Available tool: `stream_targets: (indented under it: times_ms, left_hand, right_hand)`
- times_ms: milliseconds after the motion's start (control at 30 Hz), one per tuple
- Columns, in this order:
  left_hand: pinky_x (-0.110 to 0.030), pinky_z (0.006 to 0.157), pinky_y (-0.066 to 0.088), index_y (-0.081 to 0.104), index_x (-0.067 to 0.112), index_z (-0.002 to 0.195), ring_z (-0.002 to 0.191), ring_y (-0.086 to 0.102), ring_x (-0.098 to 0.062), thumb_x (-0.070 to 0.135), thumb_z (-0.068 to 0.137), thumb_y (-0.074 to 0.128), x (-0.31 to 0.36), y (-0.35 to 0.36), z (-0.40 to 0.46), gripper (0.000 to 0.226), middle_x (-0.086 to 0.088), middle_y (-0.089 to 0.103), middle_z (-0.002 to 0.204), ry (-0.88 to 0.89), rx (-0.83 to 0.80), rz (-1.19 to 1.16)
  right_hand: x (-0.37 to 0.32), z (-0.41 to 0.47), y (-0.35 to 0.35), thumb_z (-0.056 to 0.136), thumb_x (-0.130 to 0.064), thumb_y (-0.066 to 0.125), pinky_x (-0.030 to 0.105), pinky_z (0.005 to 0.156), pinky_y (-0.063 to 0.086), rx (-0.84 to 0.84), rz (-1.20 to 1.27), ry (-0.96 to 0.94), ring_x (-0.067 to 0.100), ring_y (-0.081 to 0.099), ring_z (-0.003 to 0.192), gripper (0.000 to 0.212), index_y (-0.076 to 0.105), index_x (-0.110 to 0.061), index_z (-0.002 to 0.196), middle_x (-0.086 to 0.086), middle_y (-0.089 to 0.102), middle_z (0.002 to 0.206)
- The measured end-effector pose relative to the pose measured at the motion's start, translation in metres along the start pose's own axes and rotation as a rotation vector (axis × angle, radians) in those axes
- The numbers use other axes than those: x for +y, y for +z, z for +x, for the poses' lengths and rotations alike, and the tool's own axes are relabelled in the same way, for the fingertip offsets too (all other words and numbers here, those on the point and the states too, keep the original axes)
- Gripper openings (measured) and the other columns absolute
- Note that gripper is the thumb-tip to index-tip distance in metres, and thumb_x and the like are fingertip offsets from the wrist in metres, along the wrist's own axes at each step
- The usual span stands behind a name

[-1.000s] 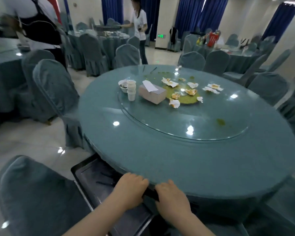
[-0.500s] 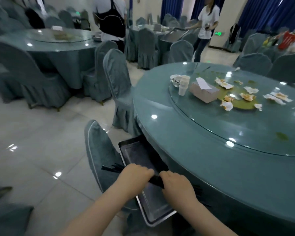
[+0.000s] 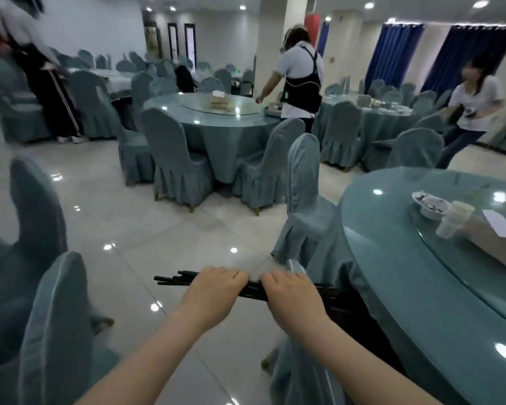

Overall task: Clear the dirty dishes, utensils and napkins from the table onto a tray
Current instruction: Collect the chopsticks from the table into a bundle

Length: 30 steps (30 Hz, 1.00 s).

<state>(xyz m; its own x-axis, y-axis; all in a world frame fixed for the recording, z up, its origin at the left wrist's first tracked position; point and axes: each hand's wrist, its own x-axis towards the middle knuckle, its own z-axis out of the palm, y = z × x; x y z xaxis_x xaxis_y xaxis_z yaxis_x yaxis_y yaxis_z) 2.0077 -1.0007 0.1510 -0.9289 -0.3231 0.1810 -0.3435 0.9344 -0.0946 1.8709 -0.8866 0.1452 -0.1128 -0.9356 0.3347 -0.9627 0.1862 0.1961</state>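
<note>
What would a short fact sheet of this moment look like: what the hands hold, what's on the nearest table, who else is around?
Left hand: grips a bundle of black chopsticks
Right hand: grips the same bundle
Bundle position: level, over the floor beside the near table
On near table: small white dish, stack of plastic cups, tissue box
Tray: not in view
Others: person in dark apron at a far table

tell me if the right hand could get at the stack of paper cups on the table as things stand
Probably not yet: the right hand grips the black chopsticks together with the left hand, and the cups sit well across the table.
</note>
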Motion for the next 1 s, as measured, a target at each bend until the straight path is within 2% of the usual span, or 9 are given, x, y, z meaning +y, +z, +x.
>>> stream_targets:
  times_ms: [100, 200, 267, 400, 700, 767, 867, 933, 1000]
  left_hand:
    - [-0.022, 0.052, 0.024, 0.061, 0.025, 0.075, 0.053, 0.058, -0.012, 0.013, 0.056, 0.078, -0.051, 0.001, 0.002, 0.029, 0.009, 0.058, 0.061, -0.05, -0.017, 0.021]
    - [-0.026, 0.052, 0.025, 0.054, 0.022, 0.098, 0.072, 0.058, -0.019, 0.019, 0.089, 0.051, -0.101, 0.019, 0.008, 0.01, 0.005, 0.06, 0.083, -0.203, -0.078, -0.062]
    - [-0.025, 0.046, 0.02, 0.048, 0.023, 0.102, 0.07, 0.051, -0.018, 0.023, 0.096, 0.039, -0.128, 0.032, 0.016, 0.011, 0.007, 0.053, 0.082, -0.24, -0.077, -0.077]
    - [-0.025, 0.046, 0.022, 0.046, 0.024, 0.102, 0.067, 0.047, -0.018, 0.025, 0.097, 0.038, -0.175, 0.053, 0.052, 0.009, 0.008, 0.048, 0.079, -0.274, -0.121, -0.084]
    - [-0.03, 0.06, 0.037, 0.052, 0.025, 0.1, 0.084, 0.06, -0.025, 0.035, 0.091, 0.043, -0.286, 0.1, 0.201, 0.016, 0.001, 0.056, 0.083, -0.326, -0.327, -0.127]
    - [-0.031, 0.061, 0.038, 0.051, 0.025, 0.101, 0.085, 0.061, -0.025, 0.036, 0.092, 0.042, -0.313, 0.113, 0.243, 0.017, 0.003, 0.057, 0.083, -0.316, -0.318, -0.134]
    - [-0.032, 0.063, 0.042, 0.05, 0.027, 0.099, 0.086, 0.061, -0.024, 0.034, 0.092, 0.044, -0.357, 0.126, 0.299, 0.012, 0.004, 0.064, 0.091, -0.328, -0.299, -0.133]
    - [-0.031, 0.061, 0.041, 0.05, 0.028, 0.097, 0.083, 0.061, -0.022, 0.035, 0.092, 0.045, -0.382, 0.131, 0.327, 0.01, 0.006, 0.06, 0.084, -0.349, -0.319, -0.145]
    - [-0.03, 0.057, 0.037, 0.05, 0.029, 0.093, 0.078, 0.059, -0.02, 0.035, 0.092, 0.046, -0.41, 0.145, 0.359, 0.007, 0.009, 0.051, 0.075, -0.348, -0.325, -0.146]
  right_hand:
    - [-0.021, 0.049, 0.012, 0.046, -0.018, 0.084, 0.023, 0.044, 0.039, 0.011, 0.005, -0.034, 0.014, 0.052, 0.043, 0.034, 0.055, -0.023, 0.064, -0.008, 0.054, 0.054]
    - [-0.022, 0.091, 0.028, 0.046, -0.022, 0.086, 0.023, 0.043, 0.032, -0.003, -0.016, -0.014, 0.012, 0.049, 0.04, 0.035, 0.054, -0.024, 0.06, -0.009, 0.052, 0.05]
    - [-0.017, 0.116, 0.037, 0.046, -0.017, 0.085, 0.023, 0.044, 0.028, -0.023, -0.043, -0.018, 0.011, 0.047, 0.039, 0.036, 0.053, -0.024, 0.059, -0.01, 0.05, 0.048]
    - [-0.002, 0.176, 0.068, 0.043, -0.007, 0.079, 0.023, 0.045, 0.033, -0.018, -0.07, -0.087, 0.015, 0.047, 0.04, 0.035, 0.052, -0.022, 0.06, -0.008, 0.049, 0.049]
    - [0.053, 0.335, 0.158, 0.052, -0.017, 0.078, 0.023, 0.049, 0.037, -0.045, 0.021, -0.167, 0.013, 0.051, 0.047, 0.025, 0.057, -0.026, 0.065, -0.009, 0.053, 0.055]
    - [0.082, 0.374, 0.178, 0.06, -0.034, 0.08, 0.025, 0.057, 0.043, -0.068, 0.071, -0.163, 0.012, 0.055, 0.054, 0.024, 0.061, -0.027, 0.074, -0.011, 0.058, 0.062]
    - [0.133, 0.433, 0.204, 0.078, -0.067, 0.05, 0.035, 0.094, 0.039, -0.273, 0.201, -0.079, 0.016, 0.059, 0.091, 0.05, 0.057, -0.03, 0.111, -0.009, 0.064, 0.098]
    - [0.161, 0.457, 0.222, 0.083, -0.07, 0.037, 0.036, 0.104, 0.031, -0.325, 0.359, 0.079, 0.014, 0.055, 0.106, 0.056, 0.054, -0.032, 0.121, -0.011, 0.062, 0.114]
    - [0.189, 0.476, 0.248, 0.092, -0.057, 0.037, 0.034, 0.099, 0.037, -0.242, 0.541, 0.318, 0.011, 0.056, 0.107, 0.044, 0.06, -0.03, 0.117, -0.012, 0.064, 0.114]
